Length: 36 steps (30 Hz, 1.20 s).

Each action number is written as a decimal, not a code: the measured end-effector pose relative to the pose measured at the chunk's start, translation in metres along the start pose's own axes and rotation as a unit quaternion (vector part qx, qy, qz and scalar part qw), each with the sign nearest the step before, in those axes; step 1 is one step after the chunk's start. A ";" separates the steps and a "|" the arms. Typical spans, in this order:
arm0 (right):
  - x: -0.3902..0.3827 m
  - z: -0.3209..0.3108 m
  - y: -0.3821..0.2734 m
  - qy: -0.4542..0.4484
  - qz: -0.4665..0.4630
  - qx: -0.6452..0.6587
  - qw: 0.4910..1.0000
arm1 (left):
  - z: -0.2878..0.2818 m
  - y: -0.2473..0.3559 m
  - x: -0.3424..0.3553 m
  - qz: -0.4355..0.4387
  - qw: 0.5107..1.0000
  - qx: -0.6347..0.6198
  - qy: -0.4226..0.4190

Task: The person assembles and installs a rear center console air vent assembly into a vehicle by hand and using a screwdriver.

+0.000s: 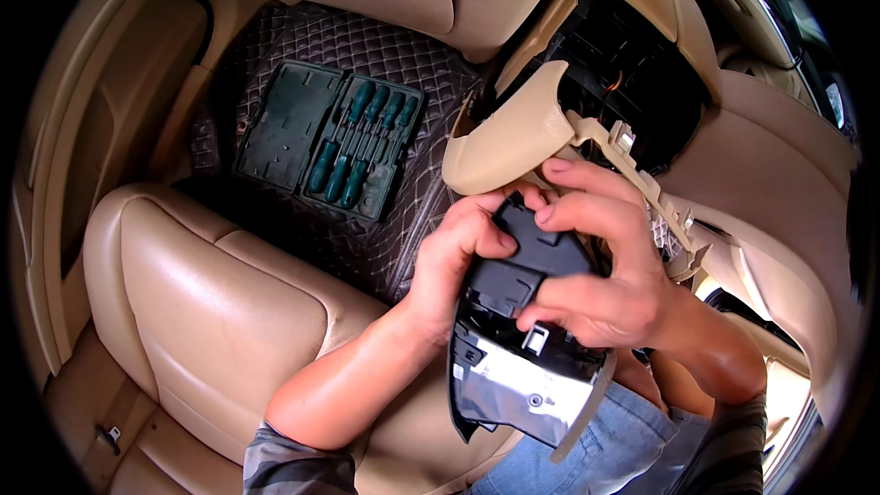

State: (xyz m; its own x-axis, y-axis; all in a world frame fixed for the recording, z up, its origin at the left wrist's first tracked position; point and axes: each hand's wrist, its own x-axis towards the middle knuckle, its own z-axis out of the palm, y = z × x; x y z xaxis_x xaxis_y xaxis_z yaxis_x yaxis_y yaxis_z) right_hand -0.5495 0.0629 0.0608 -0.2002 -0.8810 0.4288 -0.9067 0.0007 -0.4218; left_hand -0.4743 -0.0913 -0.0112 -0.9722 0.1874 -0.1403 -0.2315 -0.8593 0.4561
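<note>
My left hand (463, 243) and my right hand (610, 266) both grip a black plastic car trim piece (522, 284) above my lap. Its lower part carries a shiny silver panel (513, 390) with a small round hole. The left thumb presses near its upper edge, while my right thumb and fingers close round its other side. Just beyond my fingertips is a curved beige trim panel (513, 133) with a long clipped arm (632, 170) running to the right. Whether the beige panel joins the black piece is hidden behind my hands.
An open dark green screwdriver case (284, 133) with several green-handled screwdrivers (362, 105) lies on the quilted floor mat (422, 46). A beige seat (211, 284) is at the left. At the upper right gapes a dark console opening (623, 64) with wires inside.
</note>
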 end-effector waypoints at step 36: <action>0.023 0.007 -0.023 -0.211 0.139 -0.193 0.948 | 0.000 -0.008 -0.008 -0.031 0.986 0.119 0.110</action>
State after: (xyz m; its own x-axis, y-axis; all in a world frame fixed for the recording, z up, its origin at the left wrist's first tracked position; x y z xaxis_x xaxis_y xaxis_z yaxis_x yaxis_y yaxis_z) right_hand -0.5308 0.0396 0.0752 -0.3595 -0.9319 -0.0482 -0.9251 0.3627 -0.1123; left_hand -0.4643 -0.0864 -0.0136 -0.9309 0.1050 -0.3499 -0.3169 -0.7083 0.6307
